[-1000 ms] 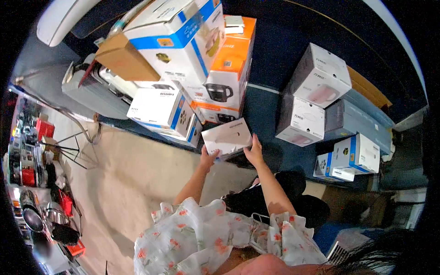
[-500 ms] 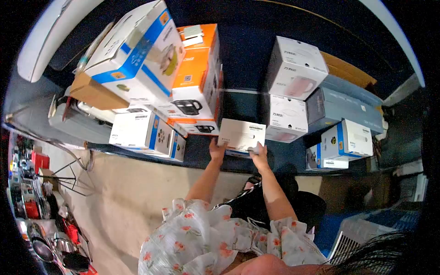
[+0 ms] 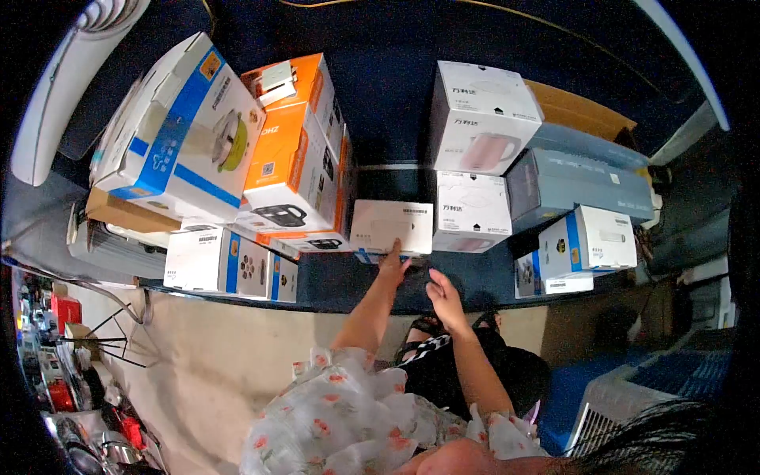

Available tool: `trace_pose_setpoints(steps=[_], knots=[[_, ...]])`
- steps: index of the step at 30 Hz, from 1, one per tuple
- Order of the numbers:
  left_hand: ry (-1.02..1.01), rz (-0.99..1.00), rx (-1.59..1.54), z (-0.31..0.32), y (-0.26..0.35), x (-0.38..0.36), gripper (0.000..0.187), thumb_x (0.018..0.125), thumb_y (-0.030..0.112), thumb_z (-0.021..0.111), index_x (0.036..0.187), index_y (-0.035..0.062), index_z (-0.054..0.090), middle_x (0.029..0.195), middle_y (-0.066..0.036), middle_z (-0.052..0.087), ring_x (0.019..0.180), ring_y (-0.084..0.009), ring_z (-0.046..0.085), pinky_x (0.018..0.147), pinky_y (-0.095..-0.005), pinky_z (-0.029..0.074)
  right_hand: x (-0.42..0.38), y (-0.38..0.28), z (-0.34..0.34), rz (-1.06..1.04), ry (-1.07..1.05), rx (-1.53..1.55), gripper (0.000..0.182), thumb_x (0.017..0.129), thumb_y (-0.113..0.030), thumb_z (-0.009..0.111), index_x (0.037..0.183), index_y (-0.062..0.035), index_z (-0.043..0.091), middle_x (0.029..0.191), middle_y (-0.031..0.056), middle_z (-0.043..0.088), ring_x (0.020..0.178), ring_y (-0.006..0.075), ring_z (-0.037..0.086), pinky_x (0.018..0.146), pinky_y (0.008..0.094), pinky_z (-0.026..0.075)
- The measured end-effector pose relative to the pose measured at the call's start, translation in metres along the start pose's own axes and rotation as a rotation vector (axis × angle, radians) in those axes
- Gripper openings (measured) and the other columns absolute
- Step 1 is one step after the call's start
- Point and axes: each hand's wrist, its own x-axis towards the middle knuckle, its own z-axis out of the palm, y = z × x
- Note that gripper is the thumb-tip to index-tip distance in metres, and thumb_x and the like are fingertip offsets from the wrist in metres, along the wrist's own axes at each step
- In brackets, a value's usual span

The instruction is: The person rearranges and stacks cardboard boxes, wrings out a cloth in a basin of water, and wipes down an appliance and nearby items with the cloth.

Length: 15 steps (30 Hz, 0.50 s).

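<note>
A small white box with a blue lower band (image 3: 393, 226) rests on the dark shelf, between the orange-and-white boxes and the white kettle boxes. Against its front is my left hand (image 3: 392, 265), one finger stretched over the white face and the others lower down, pushing or touching rather than gripping around it. Just to the right and nearer to me, my right hand (image 3: 445, 297) is off the box, holding nothing, its fingers loosely bent and apart.
Stacked orange-and-white boxes (image 3: 285, 166) and a large tilted white-and-blue box (image 3: 186, 134) stand left. On the right are two kettle boxes (image 3: 483, 119), grey boxes (image 3: 582, 186) and a small white-and-blue box (image 3: 606, 237). Pans and other wares (image 3: 87, 435) lie lower left.
Both hands held the small box's sides; my right hand has let go and drawn back towards me. My left hand has shifted to the box's front. The view has also shifted.
</note>
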Motion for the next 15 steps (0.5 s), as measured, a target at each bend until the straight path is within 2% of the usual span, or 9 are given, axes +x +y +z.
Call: trace_pose_setpoints(steps=[1,3,4,5,8,10,14,15], knots=[[0.103,-0.036,-0.158,0.008,-0.040,0.020,0.062,0.078,0.018,0.064,0.131,0.0154,0.032,0.122,-0.013,0.045,0.114,-0.0273,0.040,0.090,-0.0426,0.040,-0.006,0.004,-0.007,-0.076,-0.031,-0.014,0.039,0.088,-0.008,0.049,0.125,-0.0012,0.039,0.125,0.0118,0.045,0.114,0.0179,0.043,0.096,0.0274,0.033],[0.066,-0.092,-0.015,0.002,-0.010,0.043,0.060,0.078,0.020,0.065,0.129,0.0126,0.034,0.121,-0.011,0.044,0.107,-0.0272,0.044,0.080,-0.0392,0.046,-0.024,0.006,-0.025,-0.212,-0.066,-0.092,0.036,0.088,-0.004,0.047,0.123,-0.0010,0.041,0.125,0.0106,0.045,0.113,0.0178,0.044,0.096,0.0274,0.033],[0.045,-0.118,0.057,-0.001,0.007,0.055,0.060,0.078,0.021,0.066,0.128,0.0111,0.035,0.120,-0.010,0.044,0.104,-0.0272,0.045,0.075,-0.0375,0.049,-0.039,-0.016,-0.033,-0.169,-0.085,-0.064,0.034,0.088,-0.003,0.047,0.121,-0.0009,0.043,0.125,0.0095,0.046,0.112,0.0181,0.046,0.094,0.0274,0.035],[0.080,-0.384,-0.461,0.001,0.015,0.077,0.059,0.078,0.022,0.066,0.127,0.0086,0.036,0.120,-0.010,0.044,0.102,-0.0270,0.046,0.071,-0.0360,0.051,-0.046,-0.016,-0.042,-0.193,-0.077,-0.077,0.033,0.088,-0.003,0.048,0.121,-0.0010,0.044,0.123,0.0094,0.047,0.111,0.0181,0.047,0.093,0.0278,0.037],[0.267,-0.562,-0.948,0.024,0.023,0.121,0.053,0.080,0.026,0.064,0.121,0.0032,0.040,0.119,-0.013,0.042,0.100,-0.0264,0.048,0.060,-0.0301,0.052,-0.060,-0.025,-0.071,-0.147,-0.063,-0.173,0.032,0.088,-0.004,0.047,0.120,-0.0017,0.045,0.120,0.0101,0.050,0.109,0.0186,0.049,0.091,0.0293,0.038],[0.318,-0.607,-0.926,0.027,0.009,0.161,0.051,0.080,0.027,0.063,0.120,0.0031,0.041,0.120,-0.014,0.041,0.101,-0.0263,0.048,0.061,-0.0302,0.052,-0.058,-0.038,-0.084,-0.122,-0.040,-0.203,0.032,0.088,-0.004,0.046,0.120,-0.0020,0.045,0.118,0.0108,0.051,0.107,0.0189,0.050,0.091,0.0299,0.039],[0.143,-0.358,-0.976,0.011,0.031,0.202,0.050,0.080,0.030,0.063,0.117,0.0040,0.042,0.109,-0.014,0.050,0.071,-0.0217,0.055,0.050,-0.0282,0.050,-0.048,-0.053,-0.097,-0.115,0.028,-0.065,0.031,0.089,-0.005,0.045,0.120,-0.0022,0.046,0.117,0.0118,0.052,0.103,0.0198,0.052,0.090,0.0308,0.039],[0.161,-0.319,-0.966,0.012,0.037,0.210,0.049,0.080,0.032,0.062,0.116,0.0038,0.043,0.105,-0.014,0.051,0.064,-0.0204,0.053,0.047,-0.0280,0.049,-0.044,-0.051,-0.099,-0.139,0.034,-0.038,0.031,0.089,-0.005,0.045,0.120,-0.0022,0.046,0.117,0.0118,0.051,0.103,0.0197,0.052,0.090,0.0309,0.039]])
